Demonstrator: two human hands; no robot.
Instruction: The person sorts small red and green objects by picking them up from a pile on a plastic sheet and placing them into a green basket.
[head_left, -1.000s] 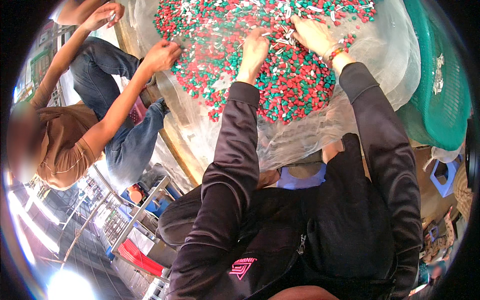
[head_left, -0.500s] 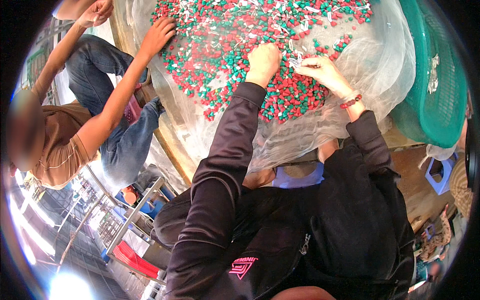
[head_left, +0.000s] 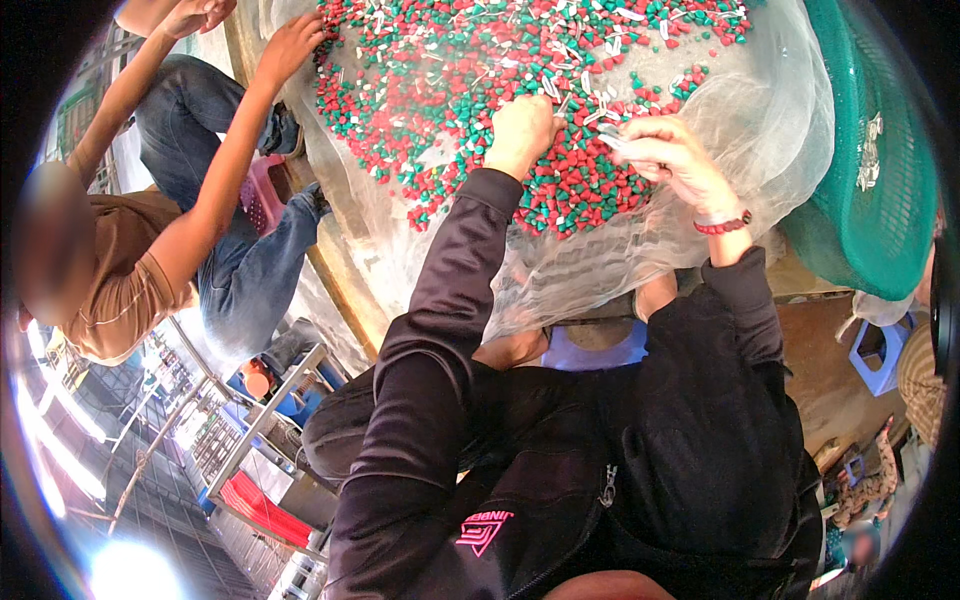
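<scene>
Small red, green and white cone-shaped pieces point(head_left: 590, 185) lie spread over a sheer white netting point(head_left: 740, 140). My left hand point(head_left: 522, 135) is closed low over the heap, its fingertips together at the pieces; whatever it pinches is hidden. To its right, my right hand point(head_left: 680, 160) pinches a small pale strip point(head_left: 611, 138) between thumb and fingers, just above the pieces. White strips and loops point(head_left: 548, 85) are scattered among the cones beyond my hands. A red bracelet circles my right wrist.
A large green plastic basket point(head_left: 850, 240) stands at the right of the netting. On the left sits a co-worker in a brown shirt point(head_left: 125, 240), one hand point(head_left: 292, 45) at the heap's edge. A blue stool point(head_left: 882, 355) is at the far right.
My right hand has moved slightly right and toward me with the pale strip. The left hand has shifted a little left. The co-worker's near hand has drawn back from the heap.
</scene>
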